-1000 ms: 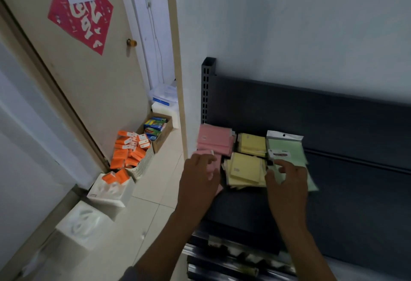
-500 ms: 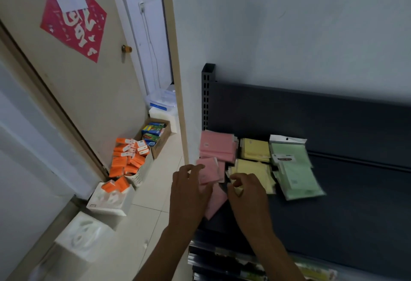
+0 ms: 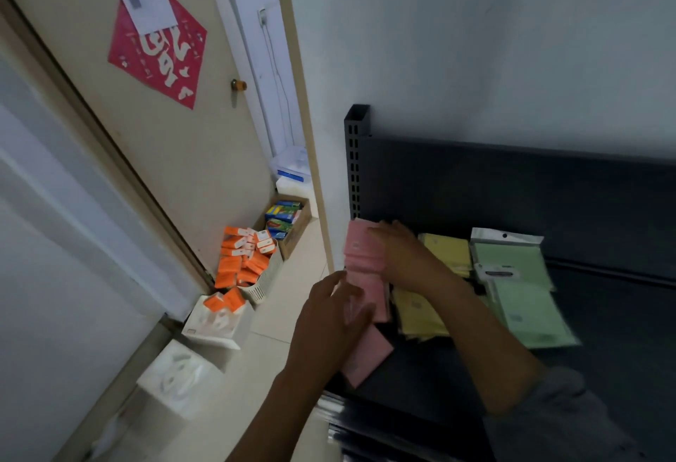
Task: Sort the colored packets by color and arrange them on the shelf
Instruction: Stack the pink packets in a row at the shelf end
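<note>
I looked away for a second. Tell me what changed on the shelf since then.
The right hand left the green packets, crossed over the yellow packets and now lies on the pink packets. The left hand stayed at the pink packets' front. Green and yellow stacks kept their places.

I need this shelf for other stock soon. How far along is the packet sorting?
Mostly done: the yellow packets and green packets already lie in their own groups on the shelf. In hand: the pink packets, with the right hand on the stack and the left hand at its front. Left: one pink packet juts over the shelf's front edge, and all piles need squaring.
</note>
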The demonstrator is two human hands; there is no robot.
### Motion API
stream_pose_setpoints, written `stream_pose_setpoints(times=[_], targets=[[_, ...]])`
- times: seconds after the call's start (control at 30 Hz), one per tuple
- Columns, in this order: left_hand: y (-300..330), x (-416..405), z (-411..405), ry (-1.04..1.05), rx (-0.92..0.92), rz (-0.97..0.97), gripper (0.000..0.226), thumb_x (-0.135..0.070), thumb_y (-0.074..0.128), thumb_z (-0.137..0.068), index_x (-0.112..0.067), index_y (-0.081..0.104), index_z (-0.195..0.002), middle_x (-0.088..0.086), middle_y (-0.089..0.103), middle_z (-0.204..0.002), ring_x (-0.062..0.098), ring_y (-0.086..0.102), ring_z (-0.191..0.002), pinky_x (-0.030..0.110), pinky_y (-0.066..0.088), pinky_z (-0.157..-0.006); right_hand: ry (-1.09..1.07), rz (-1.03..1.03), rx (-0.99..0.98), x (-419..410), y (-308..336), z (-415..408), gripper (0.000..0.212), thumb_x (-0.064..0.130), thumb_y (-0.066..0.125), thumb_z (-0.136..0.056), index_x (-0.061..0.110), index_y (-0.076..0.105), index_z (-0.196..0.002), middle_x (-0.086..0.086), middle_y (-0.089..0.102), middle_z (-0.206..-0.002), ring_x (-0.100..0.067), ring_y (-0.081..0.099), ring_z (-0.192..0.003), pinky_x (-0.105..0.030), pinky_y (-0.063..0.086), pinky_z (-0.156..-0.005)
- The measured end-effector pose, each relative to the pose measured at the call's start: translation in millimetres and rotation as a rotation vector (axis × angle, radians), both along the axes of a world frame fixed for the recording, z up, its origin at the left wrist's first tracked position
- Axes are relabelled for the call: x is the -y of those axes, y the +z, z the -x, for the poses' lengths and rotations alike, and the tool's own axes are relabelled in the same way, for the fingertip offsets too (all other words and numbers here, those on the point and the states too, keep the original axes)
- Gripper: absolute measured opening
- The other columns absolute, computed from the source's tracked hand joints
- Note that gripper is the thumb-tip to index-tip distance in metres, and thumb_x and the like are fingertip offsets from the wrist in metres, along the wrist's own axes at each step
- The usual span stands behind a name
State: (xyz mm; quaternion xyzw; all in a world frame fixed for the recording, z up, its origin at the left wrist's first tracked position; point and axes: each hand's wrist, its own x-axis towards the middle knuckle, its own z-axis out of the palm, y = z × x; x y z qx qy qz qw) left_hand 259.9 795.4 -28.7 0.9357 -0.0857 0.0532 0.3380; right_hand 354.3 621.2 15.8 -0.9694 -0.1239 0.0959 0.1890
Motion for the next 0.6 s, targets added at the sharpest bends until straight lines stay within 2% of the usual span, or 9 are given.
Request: stream_pose_setpoints(times=[0.03,0.1,0.13,0.2,0.23,0.3,0.4,0.5,0.6], targets=[[-3.1,-1.8,-0.7,-0.014,0.006,-0.005,0.041,-0.06,0.057,-0.089,-0.035,0.063,-0.12,-0.013,0.044,-0.149,0.006,0.039,-0.135,0.025,0.037,-0.109,0.022,0.017,-0.016,2.8,-4.1,-4.3,0.056,0.013,0.058,-0.086,0.018,0.047,-0.141,-0.005,0.039,-0.15,-0.035,0.033,-0.143,-0.041,0.029,-0.117],[-8.1,-4.8,-0.5,-0.031,0.005,0.012,0.038,-0.058,0.06,-0.086,-0.036,0.061,-0.118,-0.013,0.044,-0.147,0.007,0.041,-0.133,0.025,0.038,-0.108,0.057,0.025,-0.038,5.0,-8.4,-4.8,0.062,0.019,0.062,-0.087,0.015,0.043,-0.146,-0.007,0.036,-0.154,-0.035,0.03,-0.145,-0.042,0.028,-0.119],[-8.6,-4.9,-2.1,-0.033,0.001,0.028,0.039,-0.056,0.061,-0.085,-0.036,0.061,-0.118,-0.013,0.044,-0.146,0.007,0.042,-0.132,0.025,0.039,-0.107,0.07,0.029,-0.012,5.8,-8.9,-5.4,0.061,0.026,0.062,-0.087,0.016,0.044,-0.145,-0.008,0.038,-0.152,-0.035,0.034,-0.142,-0.043,0.03,-0.117],[-7.9,-2.0,-10.8,-0.019,-0.019,0.113,0.048,-0.055,0.061,-0.084,-0.033,0.057,-0.127,-0.01,0.043,-0.146,0.009,0.042,-0.133,0.025,0.04,-0.105,0.091,0.059,0.035,5.7,-8.8,-6.6,0.058,0.038,0.06,-0.089,0.018,0.046,-0.142,-0.008,0.043,-0.149,-0.034,0.04,-0.137,-0.044,0.033,-0.113],[-7.4,0.1,-15.4,0.008,-0.039,0.181,0.057,-0.057,0.06,-0.085,-0.031,0.053,-0.136,-0.008,0.043,-0.148,0.01,0.042,-0.135,0.027,0.04,-0.107,0.095,0.081,0.037,5.8,-9.7,-6.6,0.063,0.039,0.061,-0.091,0.018,0.042,-0.147,-0.01,0.037,-0.155,-0.034,0.035,-0.141,-0.044,0.03,-0.116],[-6.0,5.5,-25.5,0.066,-0.065,0.271,0.067,-0.058,0.06,-0.086,-0.028,0.045,-0.144,-0.008,0.044,-0.148,0.01,0.041,-0.136,0.031,0.038,-0.111,0.08,0.109,0.014,4.8,-11.2,-2.9,0.074,0.035,0.061,-0.093,0.02,0.026,-0.157,-0.01,0.017,-0.166,-0.032,0.018,-0.151,-0.044,0.02,-0.122],[1.1,16.5,-37.5,0.106,-0.039,0.356,0.057,-0.05,0.063,-0.09,-0.029,0.044,-0.14,-0.012,0.046,-0.138,0.007,0.044,-0.128,0.024,0.034,-0.106,0.02,0.018,0.036,2.9,-19.6,9.5,0.072,0.022,0.053,-0.097,0.025,0.019,-0.16,-0.009,0.001,-0.169,-0.03,0.0,-0.155,-0.045,0.008,-0.125],[3.1,24.6,-55.0,0.115,-0.017,0.413,0.068,-0.053,0.052,-0.088,-0.023,0.04,-0.147,-0.011,0.043,-0.142,0.005,0.042,-0.129,0.023,0.029,-0.109,-0.021,-0.033,0.129,0.8,-28.5,17.5,0.072,0.016,0.054,-0.093,0.026,0.026,-0.158,-0.008,0.008,-0.169,-0.029,0.003,-0.156,-0.046,0.009,-0.125],[-2.0,28.5,-69.7,0.095,-0.109,0.413,0.064,-0.041,0.055,-0.096,-0.02,0.033,-0.152,-0.003,0.042,-0.145,0.011,0.038,-0.135,0.017,0.02,-0.112,-0.037,-0.067,0.176,1.3,-32.9,21.6,0.07,0.015,0.056,-0.09,0.026,0.034,-0.155,-0.009,0.015,-0.168,-0.028,0.008,-0.155,-0.048,0.014,-0.125]])
